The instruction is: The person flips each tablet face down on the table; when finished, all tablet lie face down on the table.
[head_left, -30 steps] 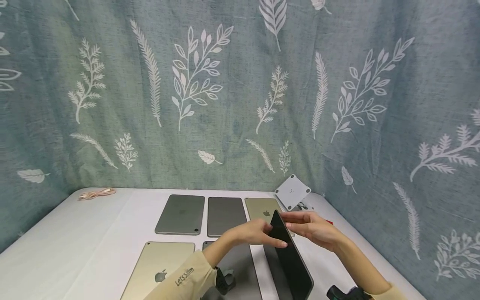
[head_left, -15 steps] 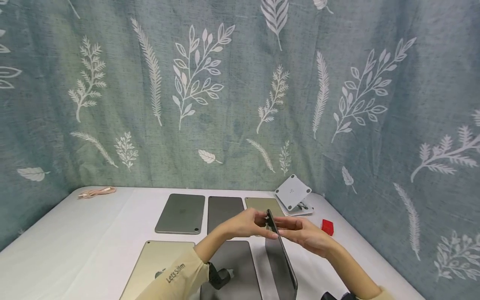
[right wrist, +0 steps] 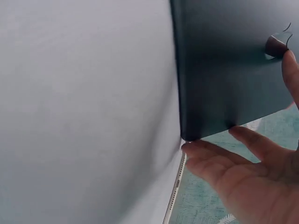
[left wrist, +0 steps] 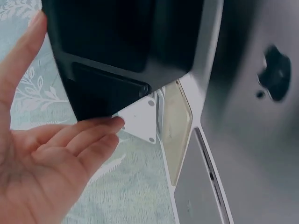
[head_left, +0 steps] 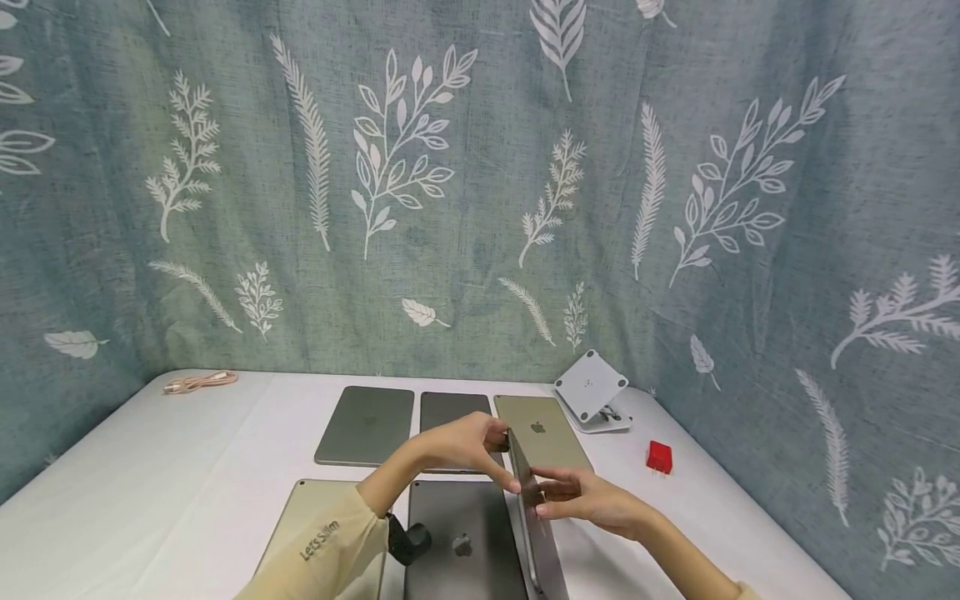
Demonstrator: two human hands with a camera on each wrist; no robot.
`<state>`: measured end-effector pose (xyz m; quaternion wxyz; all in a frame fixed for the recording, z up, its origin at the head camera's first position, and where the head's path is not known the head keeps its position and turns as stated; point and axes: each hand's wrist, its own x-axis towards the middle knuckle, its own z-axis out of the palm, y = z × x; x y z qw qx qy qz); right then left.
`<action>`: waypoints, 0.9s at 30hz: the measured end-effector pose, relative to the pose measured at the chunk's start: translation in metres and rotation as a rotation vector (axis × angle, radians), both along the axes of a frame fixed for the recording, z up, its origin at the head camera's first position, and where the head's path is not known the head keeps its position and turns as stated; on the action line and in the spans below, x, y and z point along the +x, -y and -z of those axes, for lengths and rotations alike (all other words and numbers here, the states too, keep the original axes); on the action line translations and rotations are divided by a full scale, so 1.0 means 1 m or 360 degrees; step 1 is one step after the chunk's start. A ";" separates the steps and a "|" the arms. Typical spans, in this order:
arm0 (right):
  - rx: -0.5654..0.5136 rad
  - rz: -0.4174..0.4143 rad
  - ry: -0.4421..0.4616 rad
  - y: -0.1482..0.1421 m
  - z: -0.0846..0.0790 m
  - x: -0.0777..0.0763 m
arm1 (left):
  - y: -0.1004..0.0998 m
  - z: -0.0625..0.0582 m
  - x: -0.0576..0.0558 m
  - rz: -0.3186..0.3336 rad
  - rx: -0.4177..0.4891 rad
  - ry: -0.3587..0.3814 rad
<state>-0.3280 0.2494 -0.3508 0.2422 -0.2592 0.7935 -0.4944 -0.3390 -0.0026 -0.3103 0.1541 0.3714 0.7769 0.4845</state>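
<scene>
A grey tablet (head_left: 531,521) stands on its long edge, held by both hands, its logo back (right wrist: 224,70) turned right and its dark screen (left wrist: 112,42) turned left. My left hand (head_left: 471,446) grips it at the far end; in the left wrist view the thumb lies on one edge and the fingers on the corner. My right hand (head_left: 588,502) holds the far end from the other side, with the thumb on the back and fingertips along the edge (right wrist: 210,133). Close to its left lies another grey tablet (head_left: 461,542), logo up.
A gold tablet (head_left: 318,508) lies front left, partly under the left sleeve. Behind are a dark green tablet (head_left: 365,425), a grey tablet (head_left: 453,406) and a gold tablet (head_left: 540,425). A silver stand (head_left: 592,387), red block (head_left: 659,457) and coiled pink cable (head_left: 200,382) lie farther out.
Both hands have moved left and nearer with the tablet. It has swung from leaning with its dark screen showing to nearly upright, its grey back now visible.
</scene>
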 end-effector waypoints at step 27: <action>0.0722 0.0185 -0.0458 -0.039 0.000 -0.006 | -0.044 0.049 0.000 -0.0353 -0.0538 -0.0399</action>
